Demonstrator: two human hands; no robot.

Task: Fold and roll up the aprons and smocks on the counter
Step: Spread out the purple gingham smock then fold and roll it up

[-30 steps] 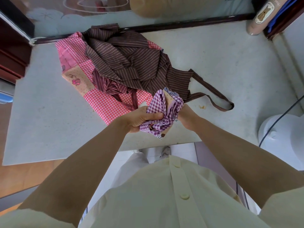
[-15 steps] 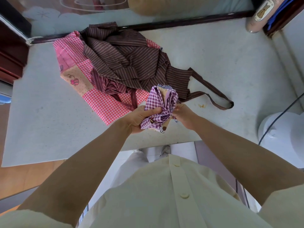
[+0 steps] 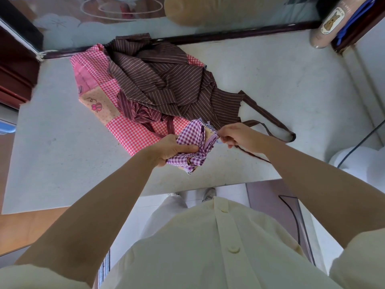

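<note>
A bunched purple gingham garment (image 3: 192, 138) is held above the counter's near edge. My left hand (image 3: 168, 148) grips its lower left side, thumb pressed across the cloth. My right hand (image 3: 239, 135) pinches a thin strip at the bundle's right side. Behind them a crumpled brown striped apron (image 3: 166, 80) lies on top of a pink checked apron (image 3: 125, 130) with a peach patch. The brown apron's long strap (image 3: 277, 124) loops out to the right on the counter.
The pale stone counter (image 3: 62, 153) ends at a dark-framed glass panel (image 3: 208, 36) at the back. A pinkish roll with a bear label (image 3: 328, 24) leans at the far right corner. A white appliance with a dark cable (image 3: 358, 159) stands at the right.
My right hand has come out from behind the purple bundle and moved right, now pinching a strip at its side. The bundle has turned and spread a little in my left hand.
</note>
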